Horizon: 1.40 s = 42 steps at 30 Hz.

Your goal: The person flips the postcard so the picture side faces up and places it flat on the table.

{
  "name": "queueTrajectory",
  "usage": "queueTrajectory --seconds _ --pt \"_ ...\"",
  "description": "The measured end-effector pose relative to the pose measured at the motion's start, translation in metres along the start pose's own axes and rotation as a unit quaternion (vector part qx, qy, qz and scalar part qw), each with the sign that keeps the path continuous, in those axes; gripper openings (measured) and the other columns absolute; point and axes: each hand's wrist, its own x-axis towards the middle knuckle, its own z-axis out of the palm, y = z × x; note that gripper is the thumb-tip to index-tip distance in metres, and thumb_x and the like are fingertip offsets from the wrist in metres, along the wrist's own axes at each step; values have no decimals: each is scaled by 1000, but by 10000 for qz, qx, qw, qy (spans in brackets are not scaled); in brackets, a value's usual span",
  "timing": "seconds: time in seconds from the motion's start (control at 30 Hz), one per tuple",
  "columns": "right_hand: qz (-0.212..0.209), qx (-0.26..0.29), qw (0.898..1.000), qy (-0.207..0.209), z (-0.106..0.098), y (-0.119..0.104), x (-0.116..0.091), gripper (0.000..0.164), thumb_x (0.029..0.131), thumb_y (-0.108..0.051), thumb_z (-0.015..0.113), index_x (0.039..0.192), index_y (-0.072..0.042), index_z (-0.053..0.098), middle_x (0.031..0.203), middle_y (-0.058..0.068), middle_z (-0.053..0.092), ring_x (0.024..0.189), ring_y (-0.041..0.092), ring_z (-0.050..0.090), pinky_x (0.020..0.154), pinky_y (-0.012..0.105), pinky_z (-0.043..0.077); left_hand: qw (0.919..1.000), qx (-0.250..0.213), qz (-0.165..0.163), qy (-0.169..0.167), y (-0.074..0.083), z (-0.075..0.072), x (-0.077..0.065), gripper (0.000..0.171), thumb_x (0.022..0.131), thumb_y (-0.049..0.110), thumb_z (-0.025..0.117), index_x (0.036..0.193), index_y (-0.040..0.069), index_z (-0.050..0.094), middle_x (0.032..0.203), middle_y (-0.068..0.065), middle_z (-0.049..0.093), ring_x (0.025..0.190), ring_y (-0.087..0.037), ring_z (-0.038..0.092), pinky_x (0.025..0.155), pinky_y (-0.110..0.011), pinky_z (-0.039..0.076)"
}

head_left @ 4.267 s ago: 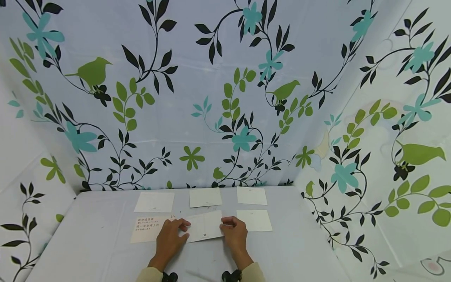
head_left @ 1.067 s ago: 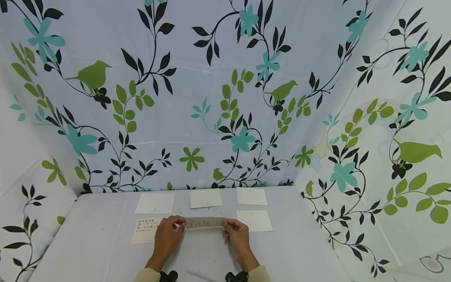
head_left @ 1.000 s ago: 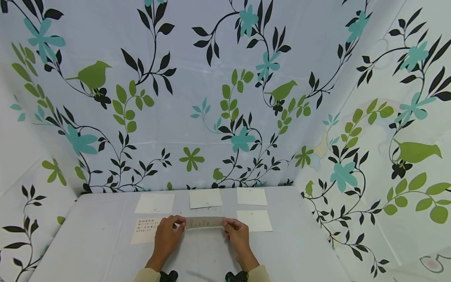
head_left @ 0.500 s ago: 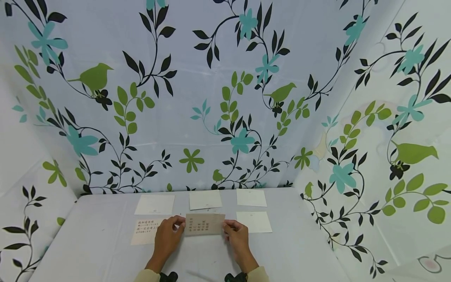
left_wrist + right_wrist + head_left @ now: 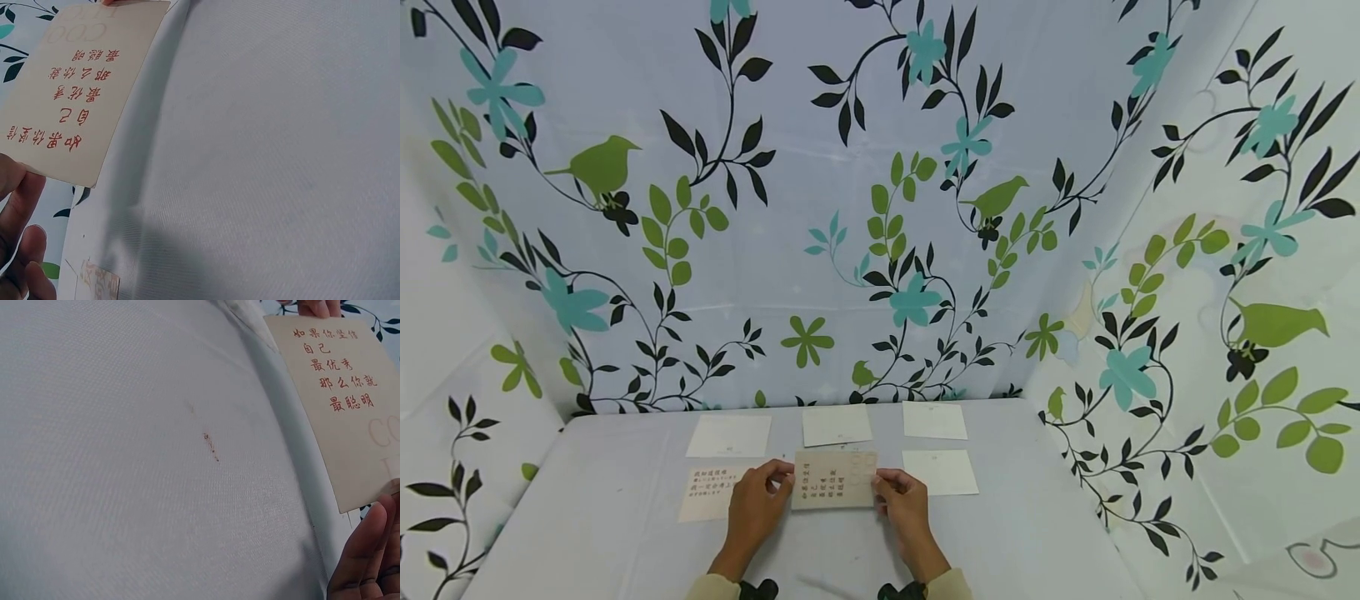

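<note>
Pinched at opposite side edges by the left grip [image 5: 756,507] and right grip [image 5: 905,508], the red-lettered Chinese card [image 5: 835,481] is tilted up over the counter [image 5: 1015,533], and might buckle if squeezed inward or drop if either pinch slackened.

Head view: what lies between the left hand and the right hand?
The head view shows one printed card between the left hand and right hand, held by both.

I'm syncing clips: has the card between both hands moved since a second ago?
Yes. In the head view, the held card has tilted, its lower edge dropping past the near-edge level of the front-right pale card.
</note>
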Motion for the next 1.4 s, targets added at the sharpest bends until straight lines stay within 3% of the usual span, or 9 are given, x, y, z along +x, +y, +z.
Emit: queueTrajectory --seconds 0.2,0.9,1.4 --pt "141 52 9999 34 0 1 -1 19 94 -15 78 111 -7 76 93 1 75 78 15 67 69 29 56 9997 -64 -202 -104 -4 1 0 14 96 17 74 109 18 78 88 4 75 78 -11 55 70 -28 39" --pt "-10 -8 9999 133 4 6 -6 21 92 -10 78 112 -6 75 94 4 76 77 15 67 67 29 56 9981 -235 -561 -132 -7 4 0 15 95 20 75 110 18 75 87 4 74 76 -14 56 67 -28 40" --pt "-139 37 9998 149 6 4 -6 17 93 -7 75 109 -6 76 92 5 75 77 15 67 65 27 55 9992 -156 -371 42 -4 1 0 19 94 17 76 112 17 75 84 6 74 73 -10 56 66 -27 40"
